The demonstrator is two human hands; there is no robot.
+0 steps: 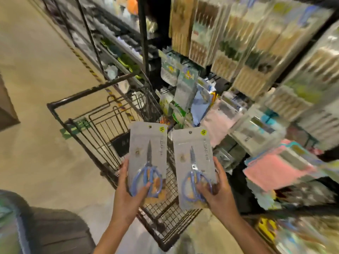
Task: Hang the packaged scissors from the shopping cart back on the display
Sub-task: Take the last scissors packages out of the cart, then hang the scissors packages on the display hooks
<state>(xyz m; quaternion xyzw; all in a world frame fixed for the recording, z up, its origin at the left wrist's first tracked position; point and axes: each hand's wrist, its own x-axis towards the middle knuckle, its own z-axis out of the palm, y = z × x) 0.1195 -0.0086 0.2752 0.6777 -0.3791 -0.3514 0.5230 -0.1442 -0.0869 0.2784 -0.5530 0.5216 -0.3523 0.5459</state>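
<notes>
Two grey packs of blue-handled scissors are held upright above the black wire shopping cart [88, 123]. My left hand [128, 187] grips the lower end of the left pack [146, 154], thumb over the handles. My right hand [216, 189] grips the lower end of the right pack [194, 162] the same way. Each pack has a hang hole and a yellow sticker at its top. The display [247, 52] of hanging packaged goods rises to the right and ahead, blurred.
Pink and blue cloth packs [275, 167] hang low on the right. Green and white packets [183, 85] hang just beyond the cart. A shelf rack [113, 43] runs along the aisle ahead. The beige floor [36, 88] lies to the left, and a dark rounded object [45, 231] sits at the bottom left.
</notes>
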